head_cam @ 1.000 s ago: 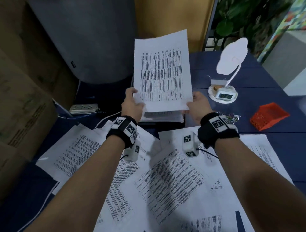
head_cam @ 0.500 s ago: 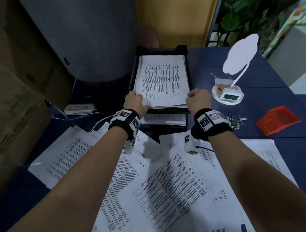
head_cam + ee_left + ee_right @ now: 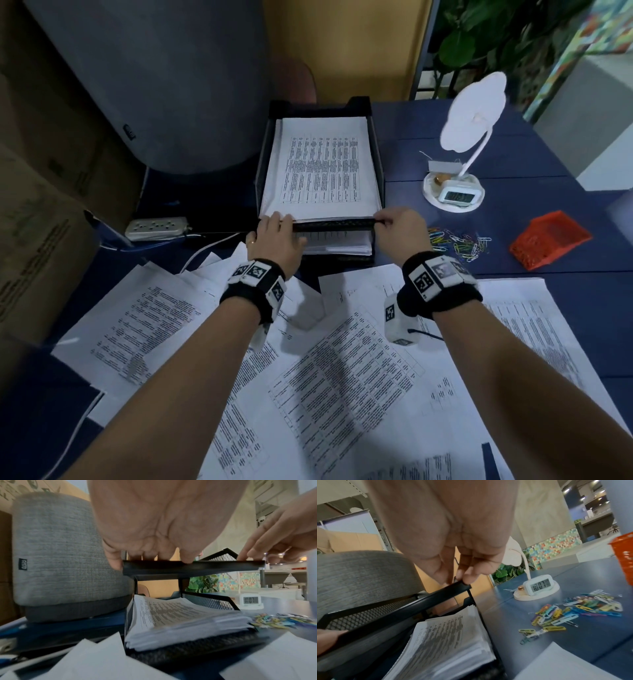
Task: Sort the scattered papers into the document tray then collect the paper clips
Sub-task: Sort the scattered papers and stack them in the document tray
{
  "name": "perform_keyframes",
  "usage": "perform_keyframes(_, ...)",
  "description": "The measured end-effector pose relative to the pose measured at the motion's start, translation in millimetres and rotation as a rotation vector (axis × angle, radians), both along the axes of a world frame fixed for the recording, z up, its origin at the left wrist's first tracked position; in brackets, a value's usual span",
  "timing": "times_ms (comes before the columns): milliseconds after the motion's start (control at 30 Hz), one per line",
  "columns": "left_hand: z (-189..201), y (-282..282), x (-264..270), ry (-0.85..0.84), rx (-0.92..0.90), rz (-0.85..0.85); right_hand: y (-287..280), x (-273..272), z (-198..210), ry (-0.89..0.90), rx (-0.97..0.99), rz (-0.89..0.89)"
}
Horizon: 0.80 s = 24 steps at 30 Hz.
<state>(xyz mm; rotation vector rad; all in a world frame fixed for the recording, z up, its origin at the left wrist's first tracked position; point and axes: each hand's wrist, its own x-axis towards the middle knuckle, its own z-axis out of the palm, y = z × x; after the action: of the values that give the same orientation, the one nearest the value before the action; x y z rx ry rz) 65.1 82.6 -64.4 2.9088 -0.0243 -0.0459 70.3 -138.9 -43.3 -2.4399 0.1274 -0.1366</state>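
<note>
dark blue tabletop (image 3: 534, 294) is covered along its near side by scattered papers (image 3: 346, 383), with a two-tier black mesh document tray (image 3: 376, 161) at the back. the left hand (image 3: 277, 240) is curled over the left end of the top tier's front lip, fingers on top and thumb at the front — a grip on the tray itself, not on a sheet. the right hand (image 3: 399, 228) is pinched on the right end of the same lip. a stack of papers (image 3: 322, 171) lies inside the upper tier, and a thick second stack (image 3: 180, 616) fills the lower tier nearly to the crossbar.

outward to the right, coloured paper clips (image 3: 459, 241) are strewn beside the tray, with an orange basket (image 3: 548, 240) just past them and a small clock (image 3: 457, 196) on a lamp base behind.

several risks are judged likely: if the lip is pulled or tilted, the upper stack could be slid forward and spilled; if the tray is nudged sideways, the clips could be scattered wider; sheets could also be creased or dragged under the forearms.
</note>
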Motion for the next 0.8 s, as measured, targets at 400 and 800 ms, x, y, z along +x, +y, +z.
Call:
perform_keyframes(400,-47,-45,-80,0.259,0.056,-0.064,-88,-118,-91,0.634,-0.265,-0.21)
perform_keyframes(800,-67,-83,-106,0.546,0.146,-0.119,-120,-158,-102,0.705,-0.401,-0.296)
